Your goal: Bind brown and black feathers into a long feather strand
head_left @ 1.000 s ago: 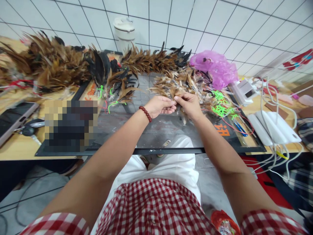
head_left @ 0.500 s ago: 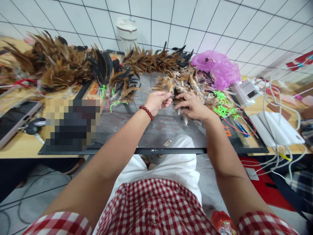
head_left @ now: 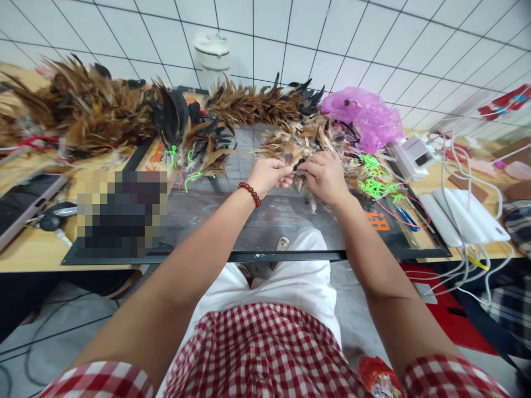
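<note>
My left hand, with a red bead bracelet on the wrist, and my right hand meet at the near edge of a loose pile of brown feathers. Both hands are closed in a pinch on a small dark feather held between their fingertips. The pile lies on a dark cutting mat on the table.
Bundled brown and black feather strings stretch along the back. A pink plastic bag and green ties lie right of the pile. White devices with cables sit at right, a phone at left, a white jar behind.
My hands parted half a second ago, the right one flat on the pile. Now they are back together, pinching a small feather between them.
</note>
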`<state>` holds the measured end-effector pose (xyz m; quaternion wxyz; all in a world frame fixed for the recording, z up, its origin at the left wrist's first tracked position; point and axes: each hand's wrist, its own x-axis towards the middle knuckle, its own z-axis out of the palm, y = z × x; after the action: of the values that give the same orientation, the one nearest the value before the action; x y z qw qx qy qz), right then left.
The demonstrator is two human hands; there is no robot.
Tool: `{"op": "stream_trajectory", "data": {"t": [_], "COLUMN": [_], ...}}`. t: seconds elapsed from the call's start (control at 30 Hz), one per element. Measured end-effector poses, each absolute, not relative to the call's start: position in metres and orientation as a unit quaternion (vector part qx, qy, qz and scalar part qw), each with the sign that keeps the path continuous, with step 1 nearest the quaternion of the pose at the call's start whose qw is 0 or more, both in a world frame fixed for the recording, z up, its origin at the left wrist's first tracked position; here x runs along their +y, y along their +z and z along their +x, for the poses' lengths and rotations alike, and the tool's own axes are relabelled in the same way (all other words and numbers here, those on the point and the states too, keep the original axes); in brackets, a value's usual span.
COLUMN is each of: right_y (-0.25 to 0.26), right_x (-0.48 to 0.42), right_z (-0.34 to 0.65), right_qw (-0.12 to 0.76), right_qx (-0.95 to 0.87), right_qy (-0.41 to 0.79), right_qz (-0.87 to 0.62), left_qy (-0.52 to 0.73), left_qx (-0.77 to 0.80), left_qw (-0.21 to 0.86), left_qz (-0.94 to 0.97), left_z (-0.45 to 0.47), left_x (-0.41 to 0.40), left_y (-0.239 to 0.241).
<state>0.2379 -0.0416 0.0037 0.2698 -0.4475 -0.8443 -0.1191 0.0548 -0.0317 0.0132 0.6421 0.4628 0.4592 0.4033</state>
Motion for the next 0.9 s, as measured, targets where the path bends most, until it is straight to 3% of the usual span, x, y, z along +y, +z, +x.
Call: {"op": "stream_trajectory", "data": {"t": [0.27, 0.43, 0.63, 0.77, 0.9], "right_y": [0.003, 0.012, 0.013, 0.010, 0.009], "right_x": [-0.041, -0.040, -0.041, -0.045, -0.046], "right_z": [0.235, 0.249, 0.250, 0.236, 0.236], "right_qw": [0.252, 0.268, 0.208, 0.230, 0.197], "right_qx": [-0.863, -0.827, -0.882, -0.864, -0.856], "right_qy": [-0.125, -0.124, -0.022, -0.042, -0.061], "right_qz": [-0.419, -0.479, -0.421, -0.446, -0.474], "left_qy": [0.355, 0.423, 0.488, 0.487, 0.469], "left_qx": [0.460, 0.463, 0.447, 0.446, 0.455], "left_qw": [0.606, 0.609, 0.628, 0.630, 0.629], "left_qz": [0.543, 0.485, 0.410, 0.408, 0.422], "left_z": [0.057, 0.053, 0.048, 0.049, 0.050], "left_x": [-0.031, -0.026, -0.021, -0.021, -0.023], "left_y": [0.007, 0.009, 0.011, 0.011, 0.012]}}
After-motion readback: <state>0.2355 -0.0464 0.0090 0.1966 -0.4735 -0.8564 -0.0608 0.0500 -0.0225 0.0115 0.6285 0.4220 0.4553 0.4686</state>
